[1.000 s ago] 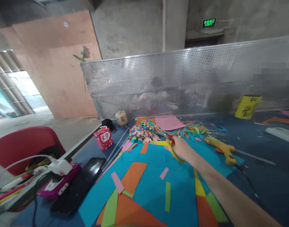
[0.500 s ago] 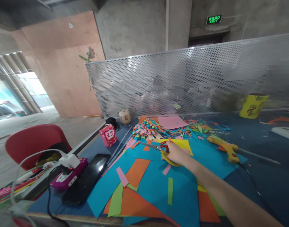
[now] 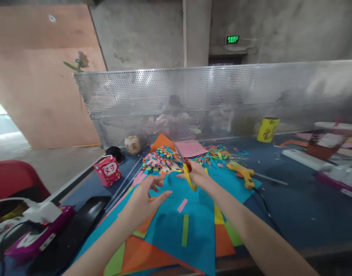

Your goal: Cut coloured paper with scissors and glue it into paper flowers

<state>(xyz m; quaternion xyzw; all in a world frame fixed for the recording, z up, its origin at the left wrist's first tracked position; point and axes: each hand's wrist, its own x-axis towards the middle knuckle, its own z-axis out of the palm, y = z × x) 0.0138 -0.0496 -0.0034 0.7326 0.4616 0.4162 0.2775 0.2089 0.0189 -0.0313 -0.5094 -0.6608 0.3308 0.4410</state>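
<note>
Scissors (image 3: 186, 172) have swung forward, gripped by right fingers (image 3: 195, 167), near parted left fingers (image 3: 162, 197).

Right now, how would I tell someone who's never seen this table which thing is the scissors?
Find the dark blue table, then the bright blue paper across its middle. Over it, the right hand holds the scissors. Slim blades and a yellow handle loop set them apart from the yellow glue gun lying to the right.

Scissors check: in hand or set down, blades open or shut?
In hand: the right hand holds the scissors by the handles, blades pointing away from the person. Open or shut: cannot tell, the blades are too blurred.
</note>
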